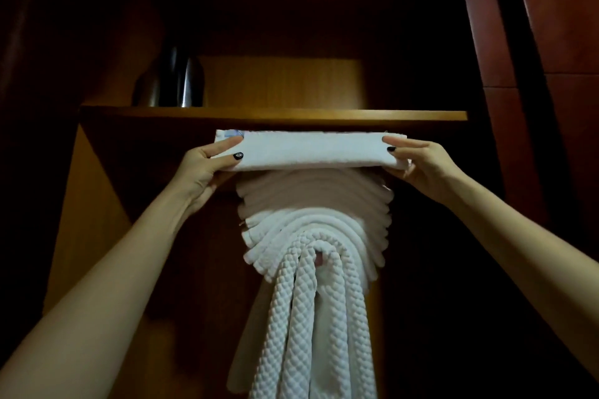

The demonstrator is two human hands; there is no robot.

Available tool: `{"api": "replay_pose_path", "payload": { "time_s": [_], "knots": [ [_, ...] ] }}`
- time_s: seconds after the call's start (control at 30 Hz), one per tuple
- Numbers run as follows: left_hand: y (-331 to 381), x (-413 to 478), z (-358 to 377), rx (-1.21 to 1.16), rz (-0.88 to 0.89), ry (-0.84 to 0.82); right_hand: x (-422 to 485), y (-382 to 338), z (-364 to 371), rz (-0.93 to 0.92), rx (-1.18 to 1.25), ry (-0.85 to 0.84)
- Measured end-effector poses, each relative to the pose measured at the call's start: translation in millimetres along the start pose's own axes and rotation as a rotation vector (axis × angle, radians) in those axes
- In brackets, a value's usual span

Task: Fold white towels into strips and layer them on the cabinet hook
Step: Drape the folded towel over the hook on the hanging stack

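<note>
I hold a white towel folded into a long strip (pixel 311 152) level, just below the shelf edge. My left hand (pixel 207 168) grips its left end, thumb on the front face and fingers underneath. My right hand (pixel 421 165) grips the right end the same way. Directly beneath the strip hangs a stack of several white towel strips (pixel 314 236) draped in arcs over one another, their quilted ends falling straight down. The hook (pixel 319 258) shows only as a small reddish spot at the centre of the arcs.
A wooden shelf (pixel 275 114) runs across the cabinet just above the strip. A dark metal kettle (pixel 171 81) stands on it at the left. Wooden cabinet walls (pixel 84 220) close in on both sides; the interior is dim.
</note>
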State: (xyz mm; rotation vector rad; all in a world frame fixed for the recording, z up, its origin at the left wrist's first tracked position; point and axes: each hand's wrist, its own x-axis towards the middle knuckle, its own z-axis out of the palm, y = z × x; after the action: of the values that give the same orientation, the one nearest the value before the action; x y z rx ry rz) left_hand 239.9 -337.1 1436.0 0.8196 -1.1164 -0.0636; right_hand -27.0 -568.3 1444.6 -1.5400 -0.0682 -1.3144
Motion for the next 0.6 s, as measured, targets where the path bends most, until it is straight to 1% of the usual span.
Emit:
{"api": "replay_pose_path", "payload": {
  "time_s": [0.2, 0.33, 0.4, 0.47, 0.53, 0.6],
  "knots": [
    [-36.6, 33.4, 6.8, -0.009, -0.019, 0.030, 38.1, 17.9, -9.0, -0.012, 0.007, 0.012],
    [-36.2, 47.2, 8.5, 0.010, -0.071, 0.112, 55.1, 29.5, -12.0, 0.054, 0.168, -0.009],
    [-35.1, 47.9, 9.3, 0.009, -0.105, 0.084, 60.5, 33.7, -10.6, 0.095, 0.281, -0.049],
    [-36.2, 44.6, 8.6, -0.029, -0.133, 0.033, 63.8, 38.8, -11.3, 0.149, 0.343, -0.083],
    [-39.2, 40.4, 4.2, -0.039, -0.141, 0.025, 63.6, 44.3, -17.5, 0.217, 0.305, -0.108],
    [-42.5, 34.9, -0.7, 0.061, -0.127, 0.066, 60.1, 50.1, -26.4, 0.279, 0.228, -0.129]
  ]
}}
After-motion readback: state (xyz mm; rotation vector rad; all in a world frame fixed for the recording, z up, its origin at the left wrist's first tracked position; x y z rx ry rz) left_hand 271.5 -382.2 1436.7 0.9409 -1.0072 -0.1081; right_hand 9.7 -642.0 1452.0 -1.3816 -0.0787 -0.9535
